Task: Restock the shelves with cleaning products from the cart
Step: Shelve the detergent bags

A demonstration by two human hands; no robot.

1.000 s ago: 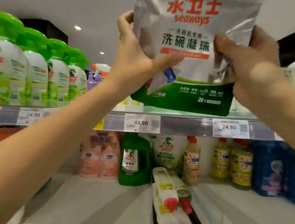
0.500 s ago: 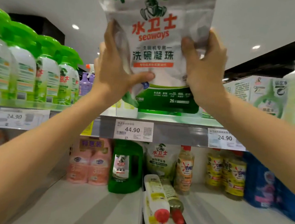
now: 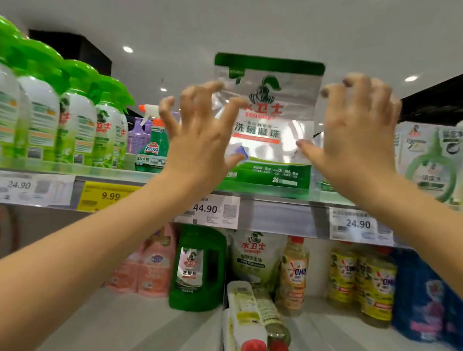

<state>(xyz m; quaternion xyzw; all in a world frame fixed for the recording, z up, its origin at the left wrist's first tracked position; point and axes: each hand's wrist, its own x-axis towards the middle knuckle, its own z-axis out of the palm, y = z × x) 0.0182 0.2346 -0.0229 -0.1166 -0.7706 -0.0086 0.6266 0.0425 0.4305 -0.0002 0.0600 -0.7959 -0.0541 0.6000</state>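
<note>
Detergent pouch (image 3: 267,139) stands upright on the upper shelf (image 3: 277,217), above the 44.90 price tag (image 3: 210,210). Left hand (image 3: 200,136) and right hand (image 3: 359,136) flank it, fingers spread, gripping nothing. Step judged: placement. The next move calls for drawing clear without toppling it.

A silver-and-green pouch (image 3: 267,139) stands upright on the upper shelf (image 3: 282,216), above the 44.90 price tag (image 3: 207,209). The left hand (image 3: 199,141) and right hand (image 3: 358,147) flank it, fingers (image 3: 356,96) spread and loosely bent at its side edges. Whether they touch it is unclear. Green-capped spray bottles (image 3: 72,122) line the shelf to the left.
</note>
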